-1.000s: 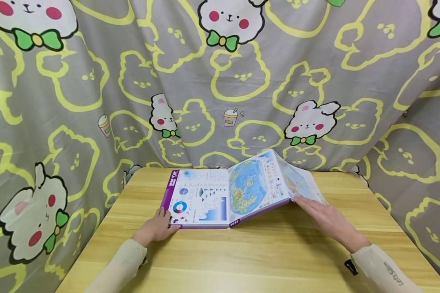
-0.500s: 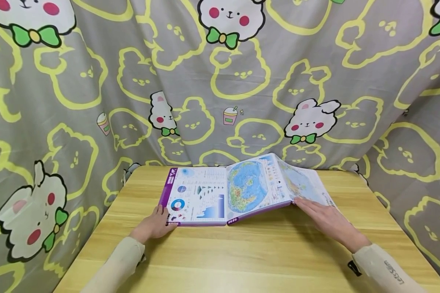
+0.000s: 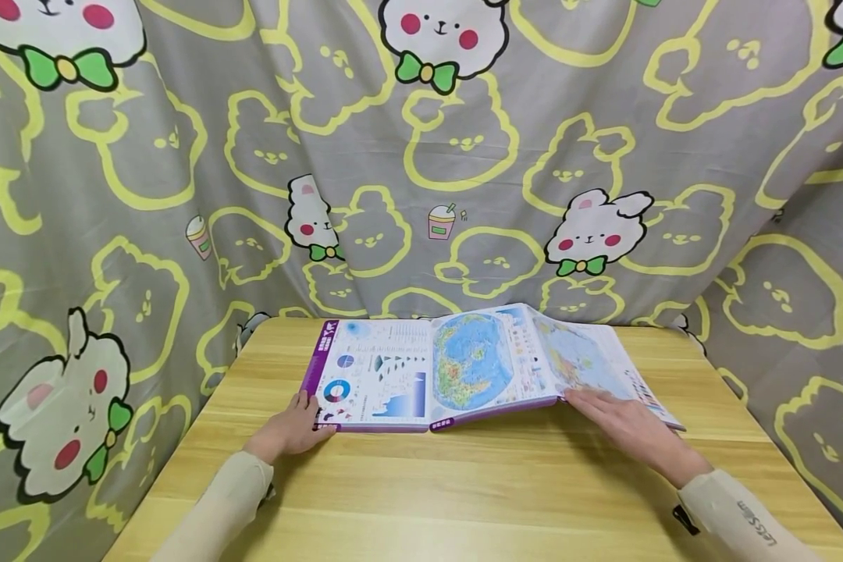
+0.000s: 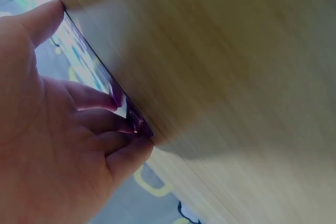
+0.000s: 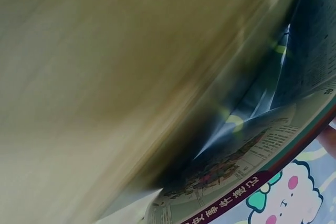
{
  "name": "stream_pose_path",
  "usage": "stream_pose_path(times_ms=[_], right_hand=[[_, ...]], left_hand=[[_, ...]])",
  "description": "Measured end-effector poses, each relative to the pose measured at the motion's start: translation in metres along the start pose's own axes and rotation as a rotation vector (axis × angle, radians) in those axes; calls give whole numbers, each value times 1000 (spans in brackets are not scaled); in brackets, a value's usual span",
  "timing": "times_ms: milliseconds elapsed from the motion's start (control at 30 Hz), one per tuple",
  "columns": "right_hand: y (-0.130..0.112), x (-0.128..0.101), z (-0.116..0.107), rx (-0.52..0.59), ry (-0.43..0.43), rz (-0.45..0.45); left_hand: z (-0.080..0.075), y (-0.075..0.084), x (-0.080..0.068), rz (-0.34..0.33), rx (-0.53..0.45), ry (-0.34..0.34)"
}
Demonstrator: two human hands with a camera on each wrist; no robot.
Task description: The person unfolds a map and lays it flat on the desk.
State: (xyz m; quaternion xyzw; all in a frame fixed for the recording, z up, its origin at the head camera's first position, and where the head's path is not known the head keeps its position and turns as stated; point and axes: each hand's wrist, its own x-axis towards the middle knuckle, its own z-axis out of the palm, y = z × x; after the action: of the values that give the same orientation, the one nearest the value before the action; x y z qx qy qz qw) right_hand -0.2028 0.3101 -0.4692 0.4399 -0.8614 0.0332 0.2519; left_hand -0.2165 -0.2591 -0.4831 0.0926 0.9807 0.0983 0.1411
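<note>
A fold-out map [image 3: 474, 367] with purple edging lies across the far part of the table in the head view. Its left panel, printed with charts, is flat; the middle panel rises rightward to a ridge, and the right panel [image 3: 583, 355] slopes down beyond it. My left hand [image 3: 291, 425] rests at the near left corner, thumb along the near edge and fingertips at the purple edge in the left wrist view. My right hand [image 3: 632, 425] lies with straight fingers over the right panel, fingertips at the ridge's near end. The right wrist view shows the panel's printed underside [image 5: 226, 177].
The wooden table [image 3: 457, 499] stretches toward me in front of the map. A grey curtain [image 3: 492, 156] with yellow outlines and white rabbit figures hangs behind the table and along both sides. A small black piece [image 3: 684, 519] sits by my right cuff.
The ridge between the middle and right panels has sunk, and the right panel has spread farther right. My right hand has moved slightly down with it; my left hand stays at its corner.
</note>
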Motion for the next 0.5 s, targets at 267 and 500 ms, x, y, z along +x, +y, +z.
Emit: stream_pose_path(times_ms=[267, 500], right_hand=[[1, -4, 5, -5, -17, -20], [3, -8, 8, -8, -93, -17]], left_hand=[[0, -3, 2, -11, -1, -6], [-2, -6, 3, -18, -4, -11]])
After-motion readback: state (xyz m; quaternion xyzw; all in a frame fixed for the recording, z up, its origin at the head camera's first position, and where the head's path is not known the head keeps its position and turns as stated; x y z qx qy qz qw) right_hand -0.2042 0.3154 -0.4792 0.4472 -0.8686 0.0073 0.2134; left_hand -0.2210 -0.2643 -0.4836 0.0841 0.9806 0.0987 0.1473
